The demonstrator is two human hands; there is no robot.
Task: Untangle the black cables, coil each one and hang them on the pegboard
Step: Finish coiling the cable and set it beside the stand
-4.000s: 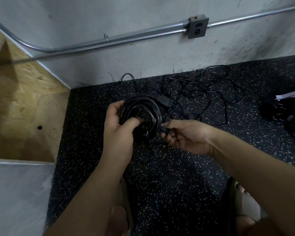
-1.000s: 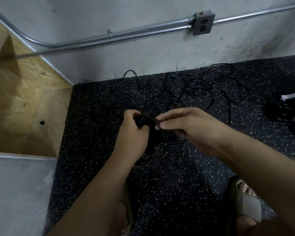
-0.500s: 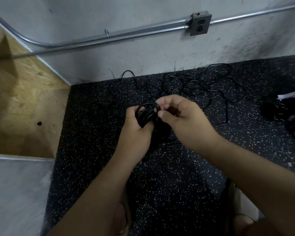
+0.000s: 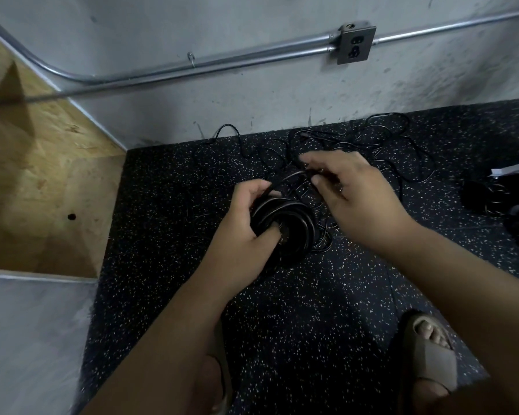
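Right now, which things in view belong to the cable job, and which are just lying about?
Job: coiled cable, gripped by left hand; its loose end, pinched by right hand; tangled cables on floor.
Lying about: wall outlet; conduit; plywood panel; dark heap at right, too dim to identify.

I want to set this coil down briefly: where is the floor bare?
Bare speckled floor lies between the plywood panel and the left hand, and nearer, left of the right sandal. It is crowded by the wall, where the loose cables sprawl.
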